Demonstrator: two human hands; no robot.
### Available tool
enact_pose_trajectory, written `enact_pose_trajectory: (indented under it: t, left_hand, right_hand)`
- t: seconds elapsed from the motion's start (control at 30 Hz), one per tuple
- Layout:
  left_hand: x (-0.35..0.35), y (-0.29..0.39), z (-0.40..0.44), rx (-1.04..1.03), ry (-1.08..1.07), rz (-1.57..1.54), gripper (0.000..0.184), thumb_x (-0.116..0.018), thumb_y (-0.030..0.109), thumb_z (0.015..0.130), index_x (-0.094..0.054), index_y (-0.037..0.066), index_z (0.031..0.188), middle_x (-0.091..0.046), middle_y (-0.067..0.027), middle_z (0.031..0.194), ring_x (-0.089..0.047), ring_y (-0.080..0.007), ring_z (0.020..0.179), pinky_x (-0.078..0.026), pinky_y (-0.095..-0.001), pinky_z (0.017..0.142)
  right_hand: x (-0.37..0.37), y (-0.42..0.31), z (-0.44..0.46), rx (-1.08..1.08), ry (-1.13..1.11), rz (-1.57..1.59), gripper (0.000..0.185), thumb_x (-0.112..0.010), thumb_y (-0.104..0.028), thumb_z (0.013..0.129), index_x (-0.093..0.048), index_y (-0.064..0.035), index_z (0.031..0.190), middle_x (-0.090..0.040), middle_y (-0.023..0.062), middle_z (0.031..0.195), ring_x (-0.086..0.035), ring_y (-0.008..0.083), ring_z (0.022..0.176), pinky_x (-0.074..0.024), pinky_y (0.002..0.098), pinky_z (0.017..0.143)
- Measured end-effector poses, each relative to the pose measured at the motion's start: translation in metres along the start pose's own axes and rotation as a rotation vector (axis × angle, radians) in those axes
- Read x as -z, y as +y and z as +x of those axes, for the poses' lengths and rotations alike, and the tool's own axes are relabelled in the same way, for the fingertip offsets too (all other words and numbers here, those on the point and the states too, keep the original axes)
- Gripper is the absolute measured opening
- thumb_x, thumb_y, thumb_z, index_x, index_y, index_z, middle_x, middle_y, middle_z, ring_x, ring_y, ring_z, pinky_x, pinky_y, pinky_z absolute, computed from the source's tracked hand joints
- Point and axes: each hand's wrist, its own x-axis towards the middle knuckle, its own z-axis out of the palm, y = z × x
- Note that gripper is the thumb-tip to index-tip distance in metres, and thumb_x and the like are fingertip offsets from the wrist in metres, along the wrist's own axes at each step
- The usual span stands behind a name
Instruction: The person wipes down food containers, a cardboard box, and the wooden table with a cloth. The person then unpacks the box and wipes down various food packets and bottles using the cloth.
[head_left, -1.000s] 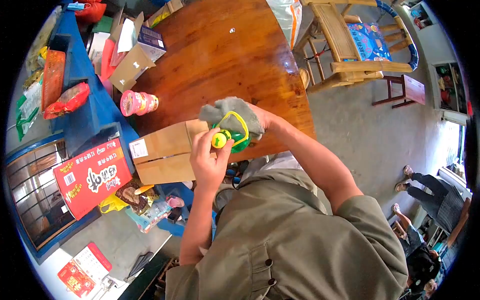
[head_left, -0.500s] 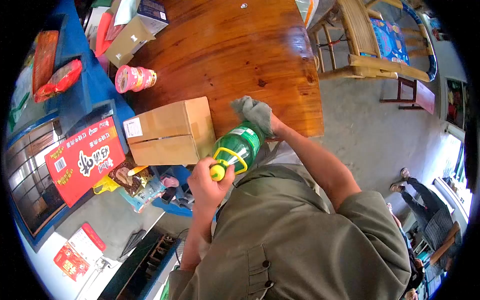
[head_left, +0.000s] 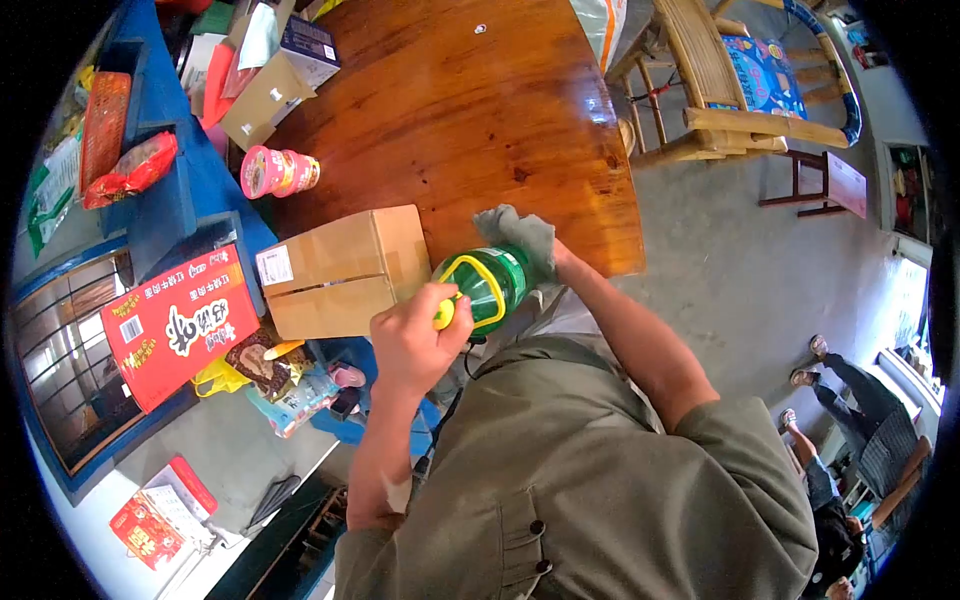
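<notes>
A large green plastic bottle (head_left: 487,283) with a yellow handle ring (head_left: 470,262) and a yellow cap is held in front of my body, just off the table's near edge. My left hand (head_left: 415,335) is closed around the capped end. On the bottle's other end, my right hand (head_left: 562,262) presses a grey cloth (head_left: 520,235); the cloth covers most of its fingers. A closed cardboard box (head_left: 345,270) with a white label stands left of the bottle, on the wooden table (head_left: 450,120).
Pink cup-shaped packs (head_left: 280,172) lie farther back on the table, near an opened carton (head_left: 265,105). A red printed carton (head_left: 180,325) is at the left, above plastic packets (head_left: 290,395). A bamboo chair (head_left: 700,70) stands to the right. People sit at the far right (head_left: 880,440).
The bottle has tilted, its cap end rising slightly, with my left hand moving up along with it. My right hand and the cloth have shifted slightly right around the bottle's far end.
</notes>
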Motion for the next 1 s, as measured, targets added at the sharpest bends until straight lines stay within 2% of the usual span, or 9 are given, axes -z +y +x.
enact_pose_trajectory:
  t: [0.1,0.23,0.37,0.43,0.5,0.6,0.8,0.93,1.0]
  left_hand:
    - [0.017,0.008,-0.004,0.031,0.048,-0.027,0.013,-0.070,0.013,0.077,-0.060,0.007,0.084,-0.060,-0.0097,0.060,-0.059,-0.0235,0.049,-0.046,-0.0320,0.047]
    - [0.040,0.024,-0.003,0.125,0.164,-0.132,0.014,-0.070,0.012,0.079,-0.060,0.005,0.086,-0.057,-0.0067,0.059,-0.056,-0.0139,0.050,-0.043,-0.0261,0.048]
    - [0.049,0.026,0.000,0.181,0.283,-0.187,0.014,-0.069,0.012,0.080,-0.060,0.003,0.087,-0.055,-0.0028,0.060,-0.051,-0.0070,0.052,-0.040,-0.0222,0.049]
    - [0.052,0.023,0.002,0.216,0.325,-0.205,0.013,-0.067,0.011,0.080,-0.059,0.002,0.087,-0.055,-0.0012,0.062,-0.048,-0.0047,0.055,-0.039,-0.0206,0.050]
    - [0.056,0.015,0.000,0.315,0.358,-0.289,0.014,-0.067,0.011,0.081,-0.059,0.002,0.087,-0.056,-0.0015,0.066,-0.049,-0.0052,0.057,-0.039,-0.0207,0.051]
    - [0.053,0.010,0.005,0.322,0.339,-0.310,0.014,-0.068,0.012,0.080,-0.060,0.002,0.087,-0.057,-0.0020,0.067,-0.050,-0.0057,0.058,-0.040,-0.0212,0.052]
    - [0.021,0.031,0.002,-0.043,0.189,-0.094,0.018,-0.072,0.014,0.074,-0.061,0.006,0.085,-0.060,-0.0107,0.067,-0.060,-0.0266,0.054,-0.047,-0.0331,0.051]
    - [0.005,0.055,0.005,-0.047,0.044,-0.126,0.019,-0.071,0.012,0.072,-0.060,0.006,0.088,-0.063,-0.0110,0.071,-0.062,-0.0270,0.057,-0.049,-0.0331,0.054]
    - [-0.001,0.062,0.008,-0.098,0.050,-0.111,0.022,-0.073,0.015,0.072,-0.060,0.008,0.088,-0.060,-0.0083,0.065,-0.059,-0.0256,0.054,-0.048,-0.0341,0.051]
  right_hand:
    - [0.015,0.012,-0.021,0.031,-0.089,0.188,0.031,-0.062,-0.017,0.077,-0.058,-0.0066,0.107,-0.064,0.0072,0.097,-0.061,0.0202,0.092,-0.0475,0.0287,0.080]
    - [0.007,-0.002,-0.012,0.205,0.037,-0.455,0.038,-0.070,-0.025,0.068,-0.061,-0.0148,0.104,-0.061,0.0018,0.086,-0.059,0.0178,0.084,-0.0441,0.0292,0.074]
    - [0.005,-0.068,-0.010,-0.216,-0.334,-0.810,0.045,-0.066,-0.032,0.072,-0.057,-0.0161,0.113,-0.060,0.0039,0.097,-0.057,0.0197,0.093,-0.0426,0.0348,0.081]
    - [-0.004,-0.061,-0.018,-0.209,-0.227,-0.420,0.039,-0.063,-0.030,0.076,-0.057,-0.0137,0.111,-0.061,0.0040,0.094,-0.057,0.0189,0.088,-0.0440,0.0337,0.078]
    - [-0.010,-0.045,-0.023,-0.249,-0.165,0.519,0.033,-0.060,-0.028,0.080,-0.058,-0.0113,0.108,-0.062,0.0042,0.091,-0.058,0.0180,0.084,-0.0455,0.0327,0.075]
    - [-0.013,-0.023,-0.028,-0.556,-0.258,1.308,0.026,-0.055,-0.026,0.085,-0.059,-0.0078,0.104,-0.063,0.0045,0.086,-0.059,0.0168,0.077,-0.0477,0.0311,0.070]
    - [-0.012,0.021,-0.022,-0.868,-0.047,1.517,0.023,-0.047,-0.022,0.092,-0.059,-0.0052,0.102,-0.064,0.0042,0.085,-0.060,0.0165,0.072,-0.0507,0.0306,0.066]
    - [-0.009,0.063,-0.025,-0.688,-0.095,1.422,0.029,-0.038,-0.027,0.095,-0.057,-0.0085,0.104,-0.062,0.0099,0.099,-0.059,0.0203,0.092,-0.0500,0.0370,0.081]
    - [0.017,0.049,-0.035,-0.697,-0.059,1.713,0.029,-0.037,-0.028,0.095,-0.056,-0.0083,0.103,-0.061,0.0131,0.101,-0.057,0.0234,0.098,-0.0480,0.0403,0.087]
